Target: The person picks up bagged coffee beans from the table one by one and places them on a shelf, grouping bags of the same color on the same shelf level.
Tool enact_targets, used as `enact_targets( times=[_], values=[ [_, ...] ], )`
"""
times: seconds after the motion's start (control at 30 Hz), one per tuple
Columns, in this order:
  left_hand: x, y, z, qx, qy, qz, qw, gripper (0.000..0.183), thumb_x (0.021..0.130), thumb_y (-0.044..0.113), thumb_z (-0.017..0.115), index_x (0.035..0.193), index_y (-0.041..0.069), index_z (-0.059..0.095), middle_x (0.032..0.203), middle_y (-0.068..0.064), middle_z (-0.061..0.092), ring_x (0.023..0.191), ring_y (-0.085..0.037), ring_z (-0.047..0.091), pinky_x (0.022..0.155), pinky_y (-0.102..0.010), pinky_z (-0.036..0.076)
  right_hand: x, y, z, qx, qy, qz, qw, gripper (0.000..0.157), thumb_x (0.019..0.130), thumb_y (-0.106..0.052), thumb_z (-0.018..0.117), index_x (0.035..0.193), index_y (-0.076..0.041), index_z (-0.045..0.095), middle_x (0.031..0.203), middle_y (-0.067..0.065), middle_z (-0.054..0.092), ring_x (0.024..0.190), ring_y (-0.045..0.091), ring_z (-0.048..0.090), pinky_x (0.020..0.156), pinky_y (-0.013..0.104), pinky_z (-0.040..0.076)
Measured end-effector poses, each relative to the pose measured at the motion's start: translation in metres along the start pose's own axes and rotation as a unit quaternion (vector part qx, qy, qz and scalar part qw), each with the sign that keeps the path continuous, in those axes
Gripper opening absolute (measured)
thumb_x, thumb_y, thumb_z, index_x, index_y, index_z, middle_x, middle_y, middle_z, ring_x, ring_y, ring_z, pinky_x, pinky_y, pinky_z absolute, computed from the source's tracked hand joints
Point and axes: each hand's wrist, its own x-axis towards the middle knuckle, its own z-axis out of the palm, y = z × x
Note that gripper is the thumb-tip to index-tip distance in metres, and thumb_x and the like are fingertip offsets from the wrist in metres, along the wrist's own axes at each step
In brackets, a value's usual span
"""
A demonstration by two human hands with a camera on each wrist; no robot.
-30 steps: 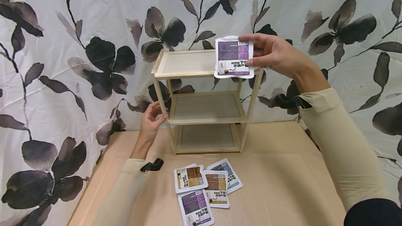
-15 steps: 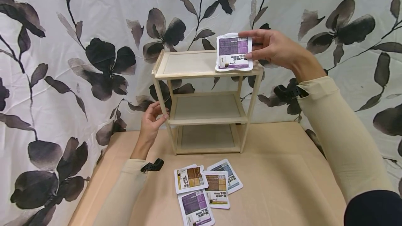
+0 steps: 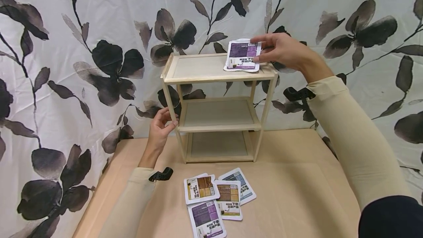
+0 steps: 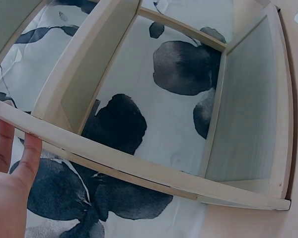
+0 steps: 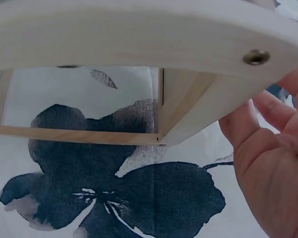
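Note:
A three-tier wooden shelf rack (image 3: 219, 128) stands on the table against the cloth. My left hand (image 3: 158, 132) grips its left front post at the middle tier, and the left wrist view shows fingers (image 4: 27, 158) behind that post. My right hand (image 3: 285, 52) pinches the right edge of a white and purple sachet (image 3: 243, 56) over the right part of the top shelf (image 3: 198, 67). The sachet tilts back, its lower edge at or just above the shelf; I cannot tell if it touches. In the right wrist view the rack's top frame (image 5: 139, 42) hides the sachet.
Several flat sachets lie overlapping before the rack: a brown one (image 3: 201, 188), another brown one (image 3: 228, 199), a blue one (image 3: 242, 184) and a purple one (image 3: 207, 217). A floral cloth (image 3: 112, 17) hangs behind the tan table (image 3: 290, 179).
The purple sachet has gone from nearly upright in front of the top shelf to tilted back over it, moving slightly left with my right hand. My left hand stays on the post.

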Motion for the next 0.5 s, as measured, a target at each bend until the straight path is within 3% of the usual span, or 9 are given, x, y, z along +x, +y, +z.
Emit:
enact_targets(
  times=[0.1, 0.2, 0.33, 0.5],
  values=[
    [0.004, -0.003, 0.004, 0.005, 0.009, 0.000, 0.9999, 0.048, 0.089, -0.013, 0.065, 0.135, -0.009, 0.050, 0.110, -0.017, 0.064, 0.099, -0.023, 0.061, 0.083, -0.023, 0.054, 0.013, 0.004, -0.002, -0.024, 0.006, 0.007, 1.000, 0.080, 0.091, -0.027, 0.078, 0.159, -0.019, 0.036, 0.143, 0.014, 0.050, 0.112, 0.020, 0.053, 0.087, 0.017, 0.048],
    [0.007, -0.007, 0.008, 0.009, 0.020, 0.001, 0.9998, 0.048, 0.089, -0.015, 0.065, 0.135, -0.008, 0.052, 0.108, -0.008, 0.065, 0.100, -0.028, 0.061, 0.082, -0.023, 0.054, 0.024, 0.009, -0.006, -0.033, 0.002, 0.009, 0.999, 0.080, 0.091, -0.029, 0.077, 0.159, -0.019, 0.035, 0.144, 0.014, 0.049, 0.113, 0.020, 0.053, 0.089, 0.017, 0.048],
    [0.009, -0.006, 0.008, 0.008, 0.023, -0.001, 0.9997, 0.048, 0.088, -0.015, 0.065, 0.134, -0.005, 0.053, 0.110, -0.013, 0.065, 0.101, -0.035, 0.059, 0.082, -0.023, 0.054, 0.025, 0.009, -0.010, -0.035, -0.011, 0.015, 0.999, 0.080, 0.092, -0.030, 0.076, 0.159, -0.019, 0.034, 0.143, 0.014, 0.050, 0.115, 0.021, 0.053, 0.090, 0.017, 0.048],
    [0.010, -0.006, 0.007, 0.004, 0.020, -0.001, 0.9998, 0.048, 0.089, -0.014, 0.065, 0.134, -0.010, 0.050, 0.109, -0.015, 0.064, 0.097, -0.021, 0.061, 0.081, -0.023, 0.054, 0.026, 0.009, -0.013, -0.031, -0.037, 0.016, 0.999, 0.077, 0.094, -0.027, 0.074, 0.160, -0.021, 0.033, 0.150, 0.015, 0.049, 0.122, 0.022, 0.054, 0.099, 0.022, 0.048]
  ],
)
